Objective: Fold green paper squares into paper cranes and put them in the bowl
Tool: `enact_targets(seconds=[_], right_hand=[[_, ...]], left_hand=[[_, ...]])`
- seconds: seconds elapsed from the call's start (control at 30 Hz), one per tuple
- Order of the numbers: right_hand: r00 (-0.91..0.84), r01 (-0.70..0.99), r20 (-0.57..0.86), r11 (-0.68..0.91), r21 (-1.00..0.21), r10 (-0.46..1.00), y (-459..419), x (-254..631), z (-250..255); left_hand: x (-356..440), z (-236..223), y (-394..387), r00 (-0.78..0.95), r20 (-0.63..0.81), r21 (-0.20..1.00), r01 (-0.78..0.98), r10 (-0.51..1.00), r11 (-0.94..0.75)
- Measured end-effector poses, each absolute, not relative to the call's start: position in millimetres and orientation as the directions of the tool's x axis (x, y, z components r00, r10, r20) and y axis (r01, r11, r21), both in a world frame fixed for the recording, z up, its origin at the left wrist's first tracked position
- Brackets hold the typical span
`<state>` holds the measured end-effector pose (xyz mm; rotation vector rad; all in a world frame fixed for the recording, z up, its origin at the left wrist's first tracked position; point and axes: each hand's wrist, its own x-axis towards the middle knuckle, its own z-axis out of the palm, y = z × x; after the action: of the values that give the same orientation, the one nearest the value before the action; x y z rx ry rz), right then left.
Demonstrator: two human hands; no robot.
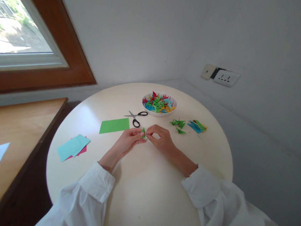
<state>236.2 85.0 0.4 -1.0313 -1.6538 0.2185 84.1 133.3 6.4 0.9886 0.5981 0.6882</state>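
Note:
A small folded piece of green paper point(143, 133) stands between the fingertips of my left hand point(131, 137), which is closed on it. From the other side my right hand point(161, 137) comes in with thumb and index finger pinched at the paper's right edge. Its fold details are too small to make out. Just beyond my hands lie scissors point(134, 116) with black handles, their blades apart. A flat green paper sheet point(113, 125) rests to the left of them. Several green paper cranes point(179, 124) sit on the table to the right of my right hand.
A white bowl point(160, 114) full of colourful folded paper cranes stands at the back of the round white table point(143, 192). Coloured paper strips point(197, 126) lie at the right. Light-blue sheets point(71, 147) overlap a pink sheet point(83, 150) at the left. Walls border the table behind and right.

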Motion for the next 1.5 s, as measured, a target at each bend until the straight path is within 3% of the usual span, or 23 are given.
enact_targets(seconds=[0.6, 1.1, 1.5], right_hand=[[0.092, 0.522, 0.661, 0.529, -0.669, 0.745, 81.5, 230.5, 2.5], [0.17, 0.379, 0.482, 0.394, -0.837, 0.86, 80.3, 226.2, 5.3], [0.16, 0.386, 0.446, 0.36, -0.849, 0.881, 82.4, 227.7, 2.7]], left_hand=[[88.7, 12.7, 127.5, 0.592, -0.128, 0.883, -0.298, 0.796, 0.363], [92.1, 21.7, 120.4, 0.56, -0.094, 0.923, -0.261, 0.823, 0.283], [93.5, 17.8, 121.5, 0.496, -0.058, 0.915, -0.32, 0.866, 0.245]])
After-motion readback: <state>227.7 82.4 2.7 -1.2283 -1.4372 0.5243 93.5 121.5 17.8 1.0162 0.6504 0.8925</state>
